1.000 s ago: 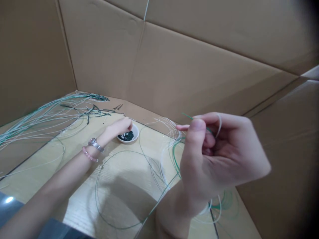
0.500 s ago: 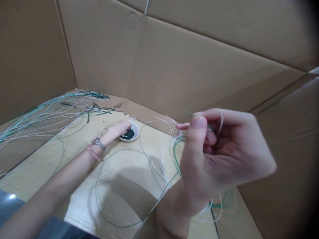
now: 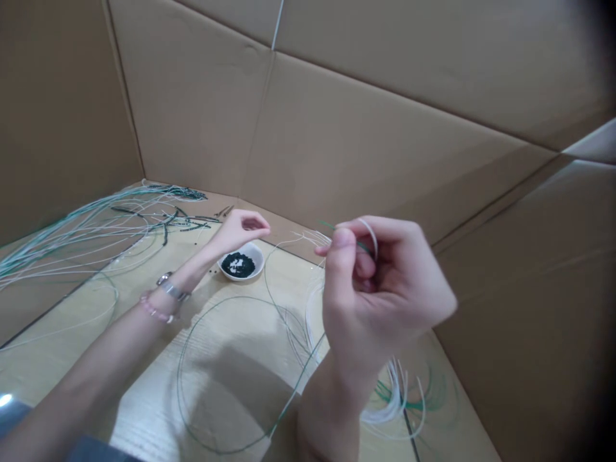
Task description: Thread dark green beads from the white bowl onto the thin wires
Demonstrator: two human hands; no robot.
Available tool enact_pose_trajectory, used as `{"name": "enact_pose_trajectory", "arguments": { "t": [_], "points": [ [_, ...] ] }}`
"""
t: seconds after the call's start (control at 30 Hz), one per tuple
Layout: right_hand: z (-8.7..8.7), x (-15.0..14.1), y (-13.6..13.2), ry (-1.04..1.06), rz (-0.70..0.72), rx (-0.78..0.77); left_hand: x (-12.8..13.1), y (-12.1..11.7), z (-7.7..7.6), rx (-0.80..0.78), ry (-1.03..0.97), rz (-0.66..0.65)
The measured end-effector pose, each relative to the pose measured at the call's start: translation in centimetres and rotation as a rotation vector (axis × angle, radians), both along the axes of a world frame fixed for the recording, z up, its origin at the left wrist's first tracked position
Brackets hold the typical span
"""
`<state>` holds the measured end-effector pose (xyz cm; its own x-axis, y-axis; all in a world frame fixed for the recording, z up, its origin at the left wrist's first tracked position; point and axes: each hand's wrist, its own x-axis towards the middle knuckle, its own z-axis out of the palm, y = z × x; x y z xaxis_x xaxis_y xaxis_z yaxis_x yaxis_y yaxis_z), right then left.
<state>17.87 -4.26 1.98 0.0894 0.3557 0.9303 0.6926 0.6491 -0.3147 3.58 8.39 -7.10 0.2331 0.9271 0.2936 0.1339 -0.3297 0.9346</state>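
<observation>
Pinching a thin green wire (image 3: 332, 226) between thumb and fingertips, the right hand (image 3: 373, 285) is closed in a firm grasp, the wire's tip poking out toward 10 o'clock. A white strand (image 3: 373, 237) arcs over the fingers. Loose white and green coils (image 3: 394, 404) lie on the table (image 3: 221, 321) at 5 o'clock from the grip, and a wide green wire loop (image 3: 192, 378) lies at 7 o'clock.

At 9 o'clock, the left hand (image 3: 239, 230) is released, its fingers loosely curled, hovering just above a white bowl (image 3: 255, 256) without a visible touch. The bowl holds small dark beads (image 3: 237, 264). A watch (image 3: 171, 289) and a pink beaded bracelet (image 3: 154, 312) circle the left wrist.

Farther off, at 10 o'clock from the bowl, a long bundle of pale strands (image 3: 72, 250) spreads across the table, some strung with dark beads (image 3: 190, 192). Cardboard walls (image 3: 337, 141) rise behind everything.
</observation>
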Motion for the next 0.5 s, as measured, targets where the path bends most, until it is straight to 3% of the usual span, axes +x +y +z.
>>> {"name": "enact_pose_trajectory", "arguments": {
  "t": [0.13,0.2,0.27,0.37,0.5],
  "points": [
    [-0.3,-0.2,0.2,-0.004,0.067,-0.036,0.2,-4.2,4.2,-0.029,-0.408,-0.108],
    [-0.3,-0.4,0.1,-0.011,0.104,-0.037,0.1,-6.5,5.7,-0.233,-0.790,-0.367],
    [-0.2,-0.7,-0.2,-0.021,0.146,-0.027,0.2,-8.3,6.6,-0.353,-0.970,-0.563],
    [-0.1,-1.1,-0.7,-0.018,0.192,-0.007,0.5,-9.6,7.0,-0.380,-1.027,-0.660],
    [-0.1,-1.2,-1.2,-0.024,0.219,0.013,0.8,-10.1,6.9,-0.362,-1.072,-0.619]
  ]
}}
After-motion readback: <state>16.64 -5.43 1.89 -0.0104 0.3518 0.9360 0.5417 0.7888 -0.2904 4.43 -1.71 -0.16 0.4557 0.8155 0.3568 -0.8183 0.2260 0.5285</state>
